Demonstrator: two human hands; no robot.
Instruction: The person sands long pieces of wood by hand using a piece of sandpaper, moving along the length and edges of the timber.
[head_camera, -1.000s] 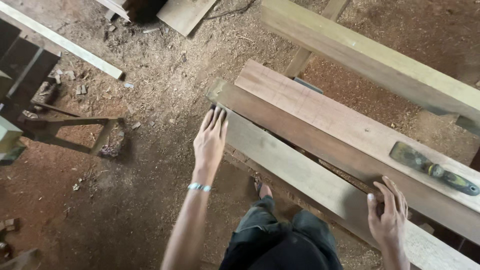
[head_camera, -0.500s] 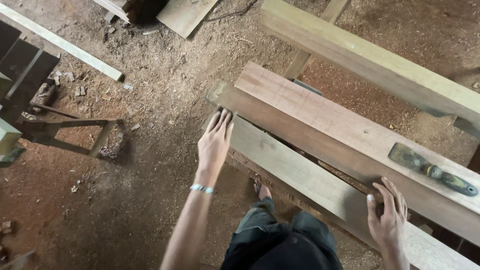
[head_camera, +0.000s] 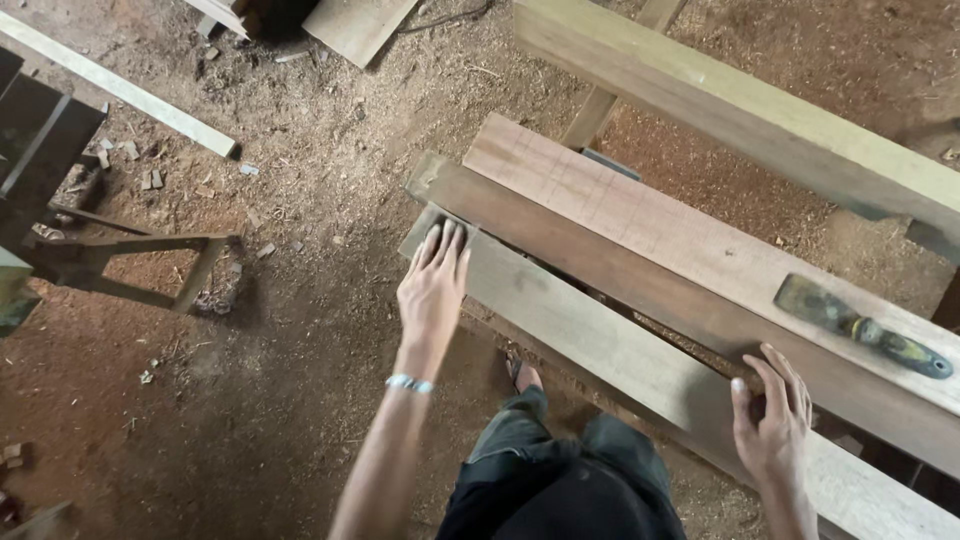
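Observation:
A long pale plank (head_camera: 600, 345) lies diagonally in front of me, nearest of several boards. My left hand (head_camera: 435, 285) lies flat on its left end, fingers straight and close together, with a bracelet on the wrist. My right hand (head_camera: 772, 418) rests palm down further right on the same plank, its fingertips reaching the far edge by the gap to a darker board (head_camera: 620, 270). Neither hand holds a tool. A putty knife (head_camera: 860, 326) with a worn handle lies on the wide board (head_camera: 660, 215) beyond my right hand.
A thick beam (head_camera: 760, 115) crosses the upper right. The floor (head_camera: 300, 330) is covered in sawdust. A thin slat (head_camera: 120, 88) lies at upper left, a dark wooden frame (head_camera: 120, 255) stands at left, and board offcuts (head_camera: 355, 25) lie at the top. My legs are below.
My left hand has slid a little to the right, from beside the plank's left end onto its top. My right hand has stayed where it was.

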